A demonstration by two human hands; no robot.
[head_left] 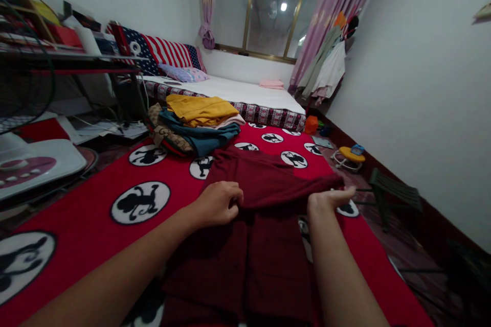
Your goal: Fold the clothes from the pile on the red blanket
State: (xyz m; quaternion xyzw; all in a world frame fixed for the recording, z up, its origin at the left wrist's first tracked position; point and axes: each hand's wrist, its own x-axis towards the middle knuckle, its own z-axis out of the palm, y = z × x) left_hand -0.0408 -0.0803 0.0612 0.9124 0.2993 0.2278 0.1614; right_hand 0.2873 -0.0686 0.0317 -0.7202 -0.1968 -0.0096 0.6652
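A dark maroon garment lies spread on the red blanket, its lower part reaching toward me in two panels. I cannot tell what kind of garment it is. My left hand is closed on the cloth at its left side, with the fingers curled under. Out at the right, my right hand holds the end of a stretched part of the same garment; its fingertips are partly hidden. Beyond my left hand sits a pile of folded clothes, a yellow one above a teal one.
A brown patterned bag lies against the pile. Behind stands a bed with a white sheet. A cluttered desk is at the left. On the right floor are a small yellow stool and a dark folding stool.
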